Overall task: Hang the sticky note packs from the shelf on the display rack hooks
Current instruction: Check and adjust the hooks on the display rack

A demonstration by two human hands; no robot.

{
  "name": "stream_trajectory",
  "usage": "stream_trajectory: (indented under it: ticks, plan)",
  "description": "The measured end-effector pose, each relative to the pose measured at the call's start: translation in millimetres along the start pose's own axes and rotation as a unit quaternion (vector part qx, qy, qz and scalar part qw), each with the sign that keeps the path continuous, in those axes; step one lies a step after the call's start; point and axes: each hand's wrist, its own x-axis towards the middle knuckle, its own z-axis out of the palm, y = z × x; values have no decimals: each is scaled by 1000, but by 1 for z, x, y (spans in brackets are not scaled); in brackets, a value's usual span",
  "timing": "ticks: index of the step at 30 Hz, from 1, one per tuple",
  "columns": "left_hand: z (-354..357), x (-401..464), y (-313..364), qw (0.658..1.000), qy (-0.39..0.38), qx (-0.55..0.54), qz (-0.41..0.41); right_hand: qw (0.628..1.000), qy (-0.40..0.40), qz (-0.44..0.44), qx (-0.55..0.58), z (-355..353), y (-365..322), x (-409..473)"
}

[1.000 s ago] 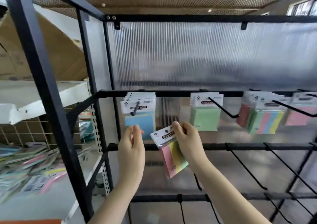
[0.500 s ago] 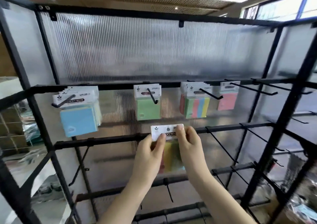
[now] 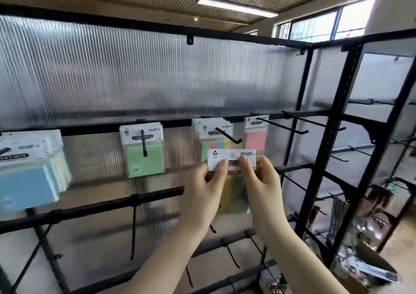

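Both hands hold one multicolour sticky note pack [image 3: 234, 192] by its white header card, upright in front of the rack. My left hand [image 3: 204, 190] pinches the card's left part, my right hand [image 3: 261, 181] its right part. The card sits just below the hook [image 3: 229, 137] that carries several striped multicolour packs [image 3: 212, 141]. The pack's lower part shows yellow and green between my hands.
On the same black rail hang blue packs [image 3: 29, 170] at the left, green packs [image 3: 144, 149], and a pink pack [image 3: 255, 134]. Bare hooks [image 3: 290, 128] stick out to the right and on lower rails [image 3: 112, 203]. A black upright post [image 3: 324, 158] stands at the right.
The view swung right along the rack. My left hand joined the right on the pack's header card, and the pack rose to just under the hook with the striped packs.
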Motion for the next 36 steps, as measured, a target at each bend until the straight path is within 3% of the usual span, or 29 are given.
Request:
stream_trajectory:
  ticks: [11, 21, 24, 29, 36]
  plan:
    - [17, 50, -5, 999, -19, 2, 41, 995, 50, -71, -43, -1, 11, 48]
    - [20, 55, -15, 995, -64, -24, 74, 996, 28, -78, 17, -2, 22, 58]
    - [22, 59, -26, 996, -31, 9, 87, 998, 4, -57, -12, -2, 29, 64]
    - [16, 68, -51, 984, 121, 63, 115, 998, 16, -42, -47, 7, 44, 78]
    - [8, 83, -87, 988, 128, 77, 48, 996, 39, 6, -80, 18, 70, 98]
